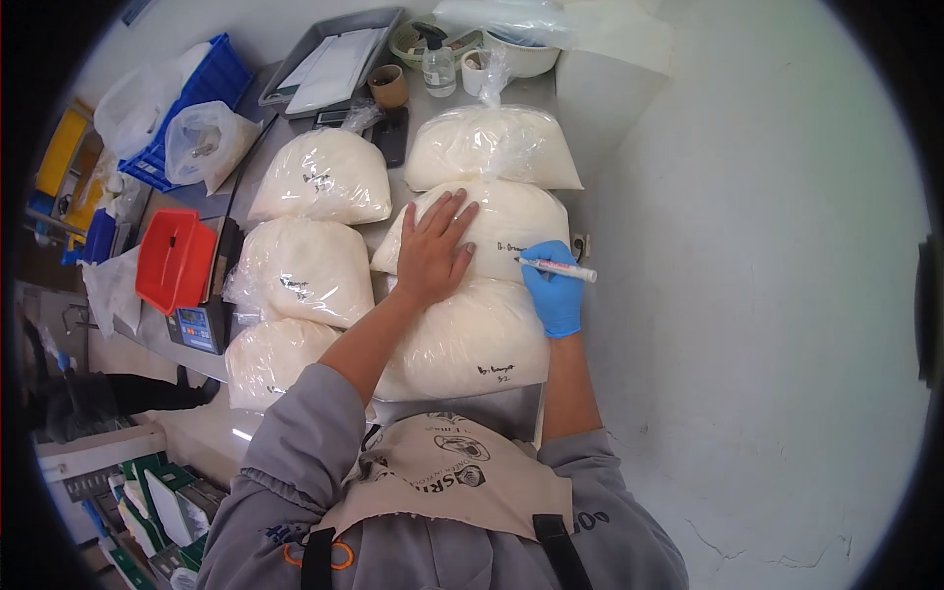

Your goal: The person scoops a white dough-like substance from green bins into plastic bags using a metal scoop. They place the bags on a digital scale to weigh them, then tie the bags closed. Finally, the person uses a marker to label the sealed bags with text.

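My right hand [554,299], in a blue glove, grips a white marker pen [564,268]. The pen's dark tip is at the surface of a clear plastic bag of pale powder [509,214], just under a line of black handwriting. Bare and spread flat, my left hand [435,254] rests on the left part of this same bag. Closest to my apron lies another filled bag [464,339] with black writing on it. Beyond the bag under my hands sits one more [490,144], its top gathered and tied. Three similar bags [302,269] form a column on the left.
Left of the bags stand a scale [198,324] and a red plastic tray [175,262]. A dark phone [391,136], a spray bottle [439,70] and a grey bin [273,92] are farther back. A wall [737,258] borders the table's right side. A person's dark-clothed leg [147,391] shows at left.
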The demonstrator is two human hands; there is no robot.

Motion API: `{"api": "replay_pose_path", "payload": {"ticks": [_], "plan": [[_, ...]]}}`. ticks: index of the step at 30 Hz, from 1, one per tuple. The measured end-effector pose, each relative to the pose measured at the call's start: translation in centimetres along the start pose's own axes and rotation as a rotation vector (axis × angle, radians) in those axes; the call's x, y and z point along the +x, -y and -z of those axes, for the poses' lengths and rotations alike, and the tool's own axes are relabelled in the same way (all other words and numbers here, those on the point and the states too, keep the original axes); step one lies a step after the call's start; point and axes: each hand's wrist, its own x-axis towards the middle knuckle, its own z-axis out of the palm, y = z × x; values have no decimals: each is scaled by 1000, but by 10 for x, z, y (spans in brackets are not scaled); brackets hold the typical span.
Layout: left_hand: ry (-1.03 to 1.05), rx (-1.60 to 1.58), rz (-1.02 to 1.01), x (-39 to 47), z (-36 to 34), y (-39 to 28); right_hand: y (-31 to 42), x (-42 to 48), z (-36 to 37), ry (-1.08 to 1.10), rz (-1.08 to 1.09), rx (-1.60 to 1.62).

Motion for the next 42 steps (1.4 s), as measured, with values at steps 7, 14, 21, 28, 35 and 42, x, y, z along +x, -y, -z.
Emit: {"api": "replay_pose_path", "payload": {"ticks": [7,14,21,28,35,42], "plan": [[-1,-13,-1,1,1,0,1,-2,2,27,-21,-36],[-9,-6,-3,1,1,1,1,-3,4,-23,-81,-5],[-7,-1,-5,1,-1,0,-2,-5,4,-32,-66,-5],[-33,-9,-7,1,1,-2,-14,-4,13,-68,-90,193],[111,48,-312,56,2,-31,-43,17,26,-246,-308,1022],[-4,120,28,94,-27,28,-59,42,36,-356,-332,976]]}}
